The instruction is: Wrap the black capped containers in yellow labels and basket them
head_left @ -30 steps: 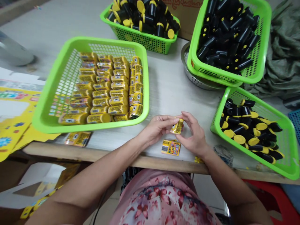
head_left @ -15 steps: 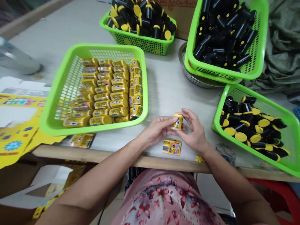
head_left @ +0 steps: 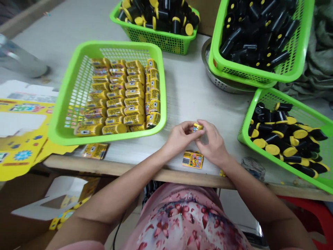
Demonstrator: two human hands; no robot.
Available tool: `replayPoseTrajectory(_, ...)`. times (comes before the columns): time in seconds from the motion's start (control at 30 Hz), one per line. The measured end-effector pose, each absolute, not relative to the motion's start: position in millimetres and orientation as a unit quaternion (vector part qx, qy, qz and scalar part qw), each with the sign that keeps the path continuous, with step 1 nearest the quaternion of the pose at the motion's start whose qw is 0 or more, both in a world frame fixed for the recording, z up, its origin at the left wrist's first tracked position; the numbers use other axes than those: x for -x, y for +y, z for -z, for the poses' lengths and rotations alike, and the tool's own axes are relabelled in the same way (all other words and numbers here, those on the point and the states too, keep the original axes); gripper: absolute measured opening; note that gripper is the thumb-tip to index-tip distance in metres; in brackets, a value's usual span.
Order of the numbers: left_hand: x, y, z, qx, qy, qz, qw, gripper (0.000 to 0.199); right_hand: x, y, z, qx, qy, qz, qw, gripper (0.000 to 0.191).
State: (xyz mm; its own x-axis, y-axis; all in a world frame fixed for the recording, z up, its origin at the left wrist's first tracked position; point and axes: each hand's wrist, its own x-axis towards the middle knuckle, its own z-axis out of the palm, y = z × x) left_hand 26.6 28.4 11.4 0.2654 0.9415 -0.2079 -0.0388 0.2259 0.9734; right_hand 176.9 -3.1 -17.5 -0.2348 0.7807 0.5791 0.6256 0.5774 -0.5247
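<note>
While between left hand [head_left: 180, 136] and right [head_left: 212, 143], yellow cylinder [head_left: 197, 127], axis sideways.

You can read nothing here. The print on the yellow labels [head_left: 132, 111] and small packet [head_left: 193, 160] is too tiny, and the coloured lettering on the yellow card [head_left: 26, 108] is too blurred.

Left hand [head_left: 180, 137] and right hand [head_left: 212, 144] were pinching a small yellow wrapped piece [head_left: 197, 127] over the pale bench [head_left: 187, 90], pretty near a lime-green plastic basket [head_left: 163, 90].
</note>
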Motion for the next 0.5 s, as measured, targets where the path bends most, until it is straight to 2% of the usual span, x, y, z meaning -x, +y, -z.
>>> replayPoseTrajectory(0.1, -21, 31, -15, -0.369, 0.360, -0.334, 0.789, 0.038, -182, -4, 13, 0.475, -0.734, -0.179, 0.452, 0.065)
replayPoseTrajectory(0.17, -19, 33, -14, -0.325, 0.356, -0.318, 0.817, 0.039, -185, -6, 10, 0.476, -0.735, -0.202, 0.438, 0.067)
replayPoseTrajectory(0.27, -20, 33, -8, -0.310, 0.401, -0.323, 0.799, 0.036, -187, -9, 8, 0.462, -0.778, -0.160, 0.394, 0.065)
replayPoseTrajectory(0.37, -25, 33, 0, -0.379, 0.474, -0.349, 0.714, 0.032, -184, -7, 14, 0.429, -0.819, -0.111, 0.364, 0.063)
replayPoseTrajectory(0.43, -27, 34, 1, -0.431, 0.504, -0.372, 0.649, 0.031, -182, -3, 18, 0.423, -0.822, -0.100, 0.369, 0.064)
replayPoseTrajectory(0.5, -28, 36, -5, -0.451, 0.493, -0.382, 0.639, 0.034, -180, -1, 19, 0.439, -0.803, -0.102, 0.389, 0.064)
